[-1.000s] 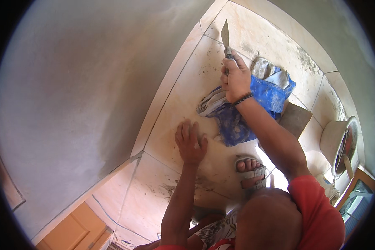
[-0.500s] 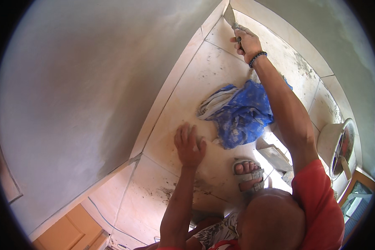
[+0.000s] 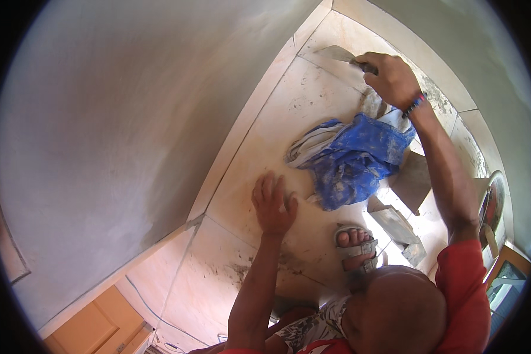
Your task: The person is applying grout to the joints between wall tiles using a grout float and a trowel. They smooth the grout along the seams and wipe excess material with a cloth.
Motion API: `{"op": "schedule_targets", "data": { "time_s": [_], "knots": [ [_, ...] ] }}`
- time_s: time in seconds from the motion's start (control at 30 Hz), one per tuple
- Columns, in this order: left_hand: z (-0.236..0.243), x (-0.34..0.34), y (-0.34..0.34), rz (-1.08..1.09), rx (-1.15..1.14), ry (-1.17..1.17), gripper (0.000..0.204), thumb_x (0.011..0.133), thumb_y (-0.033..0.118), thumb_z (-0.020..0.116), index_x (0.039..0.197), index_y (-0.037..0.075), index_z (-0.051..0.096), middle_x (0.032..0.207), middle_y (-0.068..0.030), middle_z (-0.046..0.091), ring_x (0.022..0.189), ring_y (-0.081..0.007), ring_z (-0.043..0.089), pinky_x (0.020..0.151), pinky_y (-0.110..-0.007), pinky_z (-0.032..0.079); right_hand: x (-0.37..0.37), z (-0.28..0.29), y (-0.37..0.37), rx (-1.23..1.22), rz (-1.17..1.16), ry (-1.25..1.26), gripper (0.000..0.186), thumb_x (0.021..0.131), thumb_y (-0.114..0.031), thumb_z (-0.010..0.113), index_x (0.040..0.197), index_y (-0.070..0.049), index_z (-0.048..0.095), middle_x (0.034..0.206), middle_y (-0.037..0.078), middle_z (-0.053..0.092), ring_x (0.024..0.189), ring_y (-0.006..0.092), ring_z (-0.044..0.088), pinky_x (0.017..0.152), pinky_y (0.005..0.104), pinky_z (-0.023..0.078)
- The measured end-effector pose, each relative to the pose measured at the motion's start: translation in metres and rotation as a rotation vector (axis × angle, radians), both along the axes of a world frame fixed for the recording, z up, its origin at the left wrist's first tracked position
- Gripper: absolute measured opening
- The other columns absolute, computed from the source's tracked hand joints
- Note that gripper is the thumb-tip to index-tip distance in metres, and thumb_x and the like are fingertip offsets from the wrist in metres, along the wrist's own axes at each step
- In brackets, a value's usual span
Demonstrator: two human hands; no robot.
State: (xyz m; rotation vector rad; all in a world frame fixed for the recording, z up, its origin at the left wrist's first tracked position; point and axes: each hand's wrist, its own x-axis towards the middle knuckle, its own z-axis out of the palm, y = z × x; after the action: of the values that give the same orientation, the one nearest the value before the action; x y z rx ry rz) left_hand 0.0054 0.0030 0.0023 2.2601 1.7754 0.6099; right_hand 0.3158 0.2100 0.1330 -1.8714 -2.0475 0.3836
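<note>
Out over the far part of the tiled floor (image 3: pixel 259 159), my right hand (image 3: pixel 390 78) is closed round the dark handle of a small trowel (image 3: pixel 335 53). Its thin grey blade points left, close to the floor near a tile joint. My left hand (image 3: pixel 274 203) lies on the floor with fingers spread, holding nothing. Between the two hands is a crumpled blue and white cloth or sheet (image 3: pixel 354 156), smeared with pale dirt. The right forearm passes just right of this sheet.
A grey wall (image 3: pixel 130 118) with a tile skirting runs along the left; another wall (image 3: pixel 478 41) curves round the right. Tile pieces (image 3: pixel 395 224) lie beside my sandalled foot (image 3: pixel 355 245). A round container (image 3: pixel 491 206) stands at right. A wooden door (image 3: pixel 94 321) shows lower left.
My right hand has drawn back from the far corner, toward me and to the right, with the trowel turned to point left. The left hand has hardly shifted.
</note>
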Motion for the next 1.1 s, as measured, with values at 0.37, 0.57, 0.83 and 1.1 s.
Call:
{"op": "schedule_targets", "data": {
  "time_s": [0.37, 0.57, 0.83, 1.1],
  "knots": [
    [-0.004, 0.001, -0.001, -0.001, 0.001, -0.003, 0.052, 0.081, 0.030, 0.062, 0.127, 0.008, 0.054, 0.139, -0.0145, 0.044, 0.128, -0.0387, 0.039, 0.103, -0.054, 0.033, -0.006, 0.019, 0.080, -0.229, 0.402, -0.487, 0.034, 0.069, -0.004, 0.064, 0.100, -0.014, 0.074, 0.092, 0.013, 0.072, 0.086, 0.0302, 0.069, 0.076, 0.0385, 0.055],
    [0.001, 0.002, 0.000, -0.011, 0.012, 0.022, 0.051, 0.080, 0.025, 0.063, 0.126, 0.006, 0.053, 0.138, -0.0157, 0.045, 0.127, -0.0392, 0.040, 0.103, -0.052, 0.033, 0.019, 0.075, 0.044, -0.298, 0.352, -0.475, 0.028, 0.070, -0.005, 0.064, 0.096, -0.009, 0.074, 0.090, 0.013, 0.072, 0.084, 0.0286, 0.069, 0.075, 0.0382, 0.055],
    [0.003, 0.002, -0.001, -0.014, 0.030, 0.046, 0.051, 0.080, 0.025, 0.063, 0.126, 0.006, 0.054, 0.137, -0.0161, 0.045, 0.127, -0.0392, 0.040, 0.103, -0.053, 0.033, 0.031, 0.084, -0.007, -0.578, 0.453, -0.392, 0.031, 0.073, -0.007, 0.058, 0.099, -0.009, 0.073, 0.096, 0.013, 0.072, 0.094, 0.0296, 0.067, 0.082, 0.0391, 0.053],
    [-0.001, 0.008, -0.001, -0.025, 0.090, 0.006, 0.048, 0.080, 0.022, 0.063, 0.124, 0.006, 0.056, 0.137, -0.0155, 0.045, 0.128, -0.0384, 0.039, 0.104, -0.050, 0.033, 0.070, 0.070, -0.036, -0.268, 0.259, -0.047, 0.030, 0.085, -0.018, 0.054, 0.107, -0.003, 0.069, 0.089, 0.020, 0.070, 0.089, 0.0346, 0.067, 0.086, 0.0441, 0.050]
  ]
}}
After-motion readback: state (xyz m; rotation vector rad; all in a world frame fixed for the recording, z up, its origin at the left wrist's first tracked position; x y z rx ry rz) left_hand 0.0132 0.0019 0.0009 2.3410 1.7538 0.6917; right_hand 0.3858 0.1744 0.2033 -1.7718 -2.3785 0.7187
